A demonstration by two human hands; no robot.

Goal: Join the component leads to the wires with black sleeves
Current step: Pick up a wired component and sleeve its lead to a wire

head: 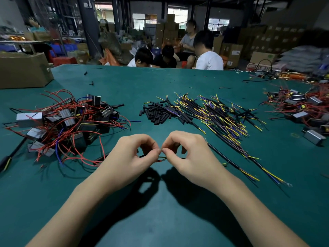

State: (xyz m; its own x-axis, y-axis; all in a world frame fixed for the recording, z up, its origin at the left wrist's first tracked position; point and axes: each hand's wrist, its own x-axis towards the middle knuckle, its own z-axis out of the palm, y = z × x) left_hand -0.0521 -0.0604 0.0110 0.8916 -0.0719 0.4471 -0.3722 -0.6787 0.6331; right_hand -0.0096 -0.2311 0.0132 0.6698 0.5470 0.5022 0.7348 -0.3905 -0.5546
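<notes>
Fingertips of both hands meet over the green bench point(178, 220): the left hand point(131, 157) pinches a thin red component lead point(159, 160), the right hand point(188, 155) pinches the bared end of a black-sheathed wire point(224, 157), thumbs and forefingers closed tight on them at the joint. Both strands look light, limp and springy, so they are best held close to the bare tips. Loose short black sleeves point(156, 113) lie well apart, beyond the hands. A tangle of grey boxed components with red leads point(62, 122) sits to the left, a spread of black wires with yellow and blue ends point(222, 114) to the right; neither blocks the work
</notes>
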